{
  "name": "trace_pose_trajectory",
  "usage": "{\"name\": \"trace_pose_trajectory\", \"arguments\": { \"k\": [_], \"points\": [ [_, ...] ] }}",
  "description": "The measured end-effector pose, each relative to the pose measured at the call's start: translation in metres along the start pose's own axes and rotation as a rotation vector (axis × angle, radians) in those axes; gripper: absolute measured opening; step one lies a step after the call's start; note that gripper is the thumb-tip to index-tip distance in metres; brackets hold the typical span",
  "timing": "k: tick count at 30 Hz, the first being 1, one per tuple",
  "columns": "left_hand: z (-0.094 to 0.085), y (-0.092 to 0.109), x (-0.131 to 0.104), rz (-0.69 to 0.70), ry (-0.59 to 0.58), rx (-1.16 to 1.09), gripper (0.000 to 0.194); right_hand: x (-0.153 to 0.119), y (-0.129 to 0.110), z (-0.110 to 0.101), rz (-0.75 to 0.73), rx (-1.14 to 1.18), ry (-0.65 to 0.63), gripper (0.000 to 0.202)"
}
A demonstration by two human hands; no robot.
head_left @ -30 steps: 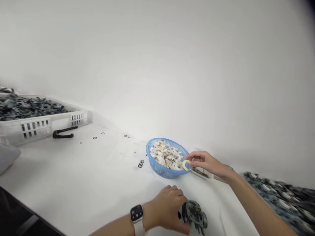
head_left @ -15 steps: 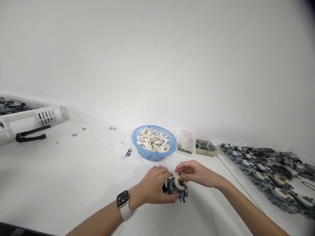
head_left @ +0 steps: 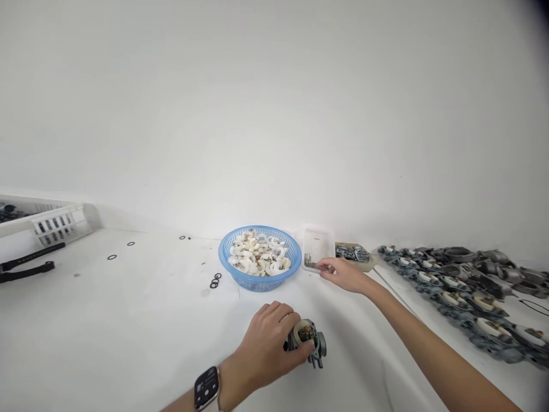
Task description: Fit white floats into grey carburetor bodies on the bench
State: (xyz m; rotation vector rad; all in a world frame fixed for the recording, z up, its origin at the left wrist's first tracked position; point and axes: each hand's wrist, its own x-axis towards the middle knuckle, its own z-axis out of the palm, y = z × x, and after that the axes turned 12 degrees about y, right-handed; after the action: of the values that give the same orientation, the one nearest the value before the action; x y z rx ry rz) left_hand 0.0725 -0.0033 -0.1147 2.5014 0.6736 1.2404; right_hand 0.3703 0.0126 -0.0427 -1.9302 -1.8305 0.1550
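Observation:
My left hand (head_left: 274, 337) is wrapped round a grey metal carburetor (head_left: 318, 346), its float side facing up. A cream white plastic float (head_left: 297, 332) sits in the carburetor around brass parts, with my left thumb across its near side. My right hand (head_left: 338, 272) is at the front edge of a small white tray (head_left: 318, 236). Its fingers are bent close together over thin metal pins (head_left: 309, 260) lying there; whether a pin is between the fingertips is hidden.
A blue basket (head_left: 223, 257) of white floats stands left of the tray. Behind my right hand is a beige container (head_left: 364, 265) with metal parts. Rows of carburetors (head_left: 454, 300) lie at right. Black rings (head_left: 214, 282), a black strap (head_left: 30, 269) and a white crate (head_left: 64, 229) are at left.
My right hand has left the float and moved up to the white tray. The float now sits lower in the carburetor, which my left hand still holds. The view has shifted slightly.

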Motion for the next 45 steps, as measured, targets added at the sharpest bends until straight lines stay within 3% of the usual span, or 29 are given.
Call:
{"name": "trace_pose_trajectory", "arguments": {
  "k": [5, 10, 14, 26, 33, 38, 41, 45],
  "points": [
    [0.008, 0.000, -0.001, 0.006, 0.047, -0.054, 0.027, 0.037, 0.031, 0.016, 0.015, -0.148, 0.049, 0.015],
    [0.019, -0.001, 0.000, -0.116, 0.082, -0.124, 0.026, 0.063, 0.034, 0.042, 0.002, -0.244, 0.014, 0.024],
    [0.025, -0.005, 0.001, -0.174, 0.042, -0.154, 0.030, 0.079, 0.038, 0.056, 0.012, -0.275, -0.033, 0.028],
    [0.023, -0.004, 0.002, -0.193, 0.003, -0.195, 0.035, 0.086, 0.047, 0.056, 0.007, -0.256, -0.035, 0.027],
    [0.015, 0.001, 0.003, -0.235, -0.022, -0.215, 0.037, 0.077, 0.045, 0.040, 0.033, -0.119, 0.038, 0.023],
    [0.002, 0.009, 0.006, -0.270, -0.030, -0.253, 0.034, 0.061, 0.034, 0.024, 0.091, 0.036, 0.169, 0.009],
    [-0.002, 0.009, 0.006, -0.255, -0.017, -0.262, 0.031, 0.037, 0.020, 0.017, 0.125, 0.194, 0.198, 0.015],
    [-0.002, 0.007, 0.004, -0.255, -0.021, -0.271, 0.029, -0.016, -0.009, 0.021, 0.134, 0.461, 0.083, 0.024]
  ]
}}
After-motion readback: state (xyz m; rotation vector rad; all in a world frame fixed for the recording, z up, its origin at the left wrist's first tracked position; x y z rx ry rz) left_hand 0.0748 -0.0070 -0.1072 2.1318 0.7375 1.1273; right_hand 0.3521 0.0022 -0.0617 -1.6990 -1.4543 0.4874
